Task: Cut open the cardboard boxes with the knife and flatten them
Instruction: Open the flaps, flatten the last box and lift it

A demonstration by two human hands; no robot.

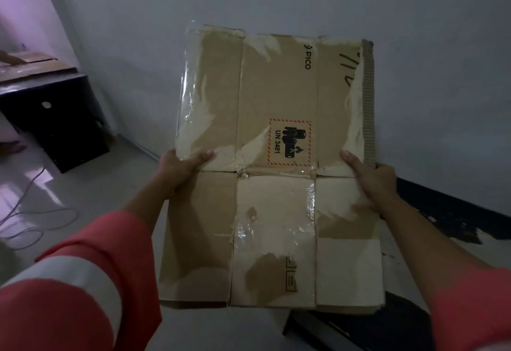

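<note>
cardboard box (276, 157), flattened, gripped at its side edges by left hand (179, 169) and right hand (373, 176), thumbs on top.

Flattened box (276, 96) between left hand (181, 166) and right hand (372, 176) (desk (52, 118) far left).

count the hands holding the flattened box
2. The left hand grips the left edge of the box, the right hand grips its right edge. Thumbs lie on the front; the fingers are hidden behind.
</note>
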